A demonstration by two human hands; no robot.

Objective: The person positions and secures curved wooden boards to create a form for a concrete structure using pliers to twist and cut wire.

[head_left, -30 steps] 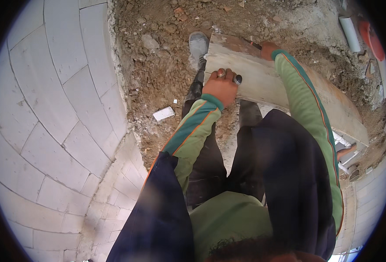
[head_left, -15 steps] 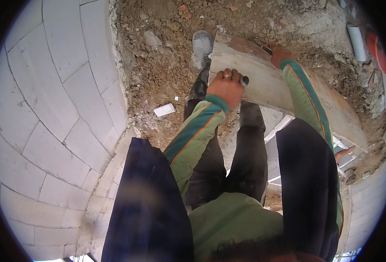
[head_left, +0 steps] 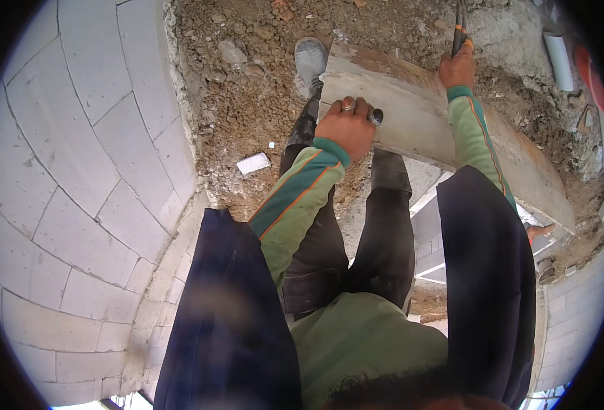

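Note:
My left hand (head_left: 347,130) grips the near edge of a long, dirt-stained wooden board (head_left: 411,109), its fingers curled over near the board's left end. Two large rings sit on those fingers. Beyond the board's far edge, my right hand (head_left: 458,70) is closed round the dark handle of a hand tool (head_left: 459,33) with orange bands. The tool points up and away, and its far end runs out at the top of the picture, so I cannot make out its kind.
A pale block wall (head_left: 83,157) rises on the left. Rough soil (head_left: 240,96) holds stones and a white block piece (head_left: 253,163). At the right lie a white pipe (head_left: 559,61) and a red object (head_left: 592,78). Another person's hand (head_left: 538,231) is by the board's right end.
My right hand has moved up and slightly right, off the board, swinging the tool upright. My left hand and the board's left end have shifted slightly left in view.

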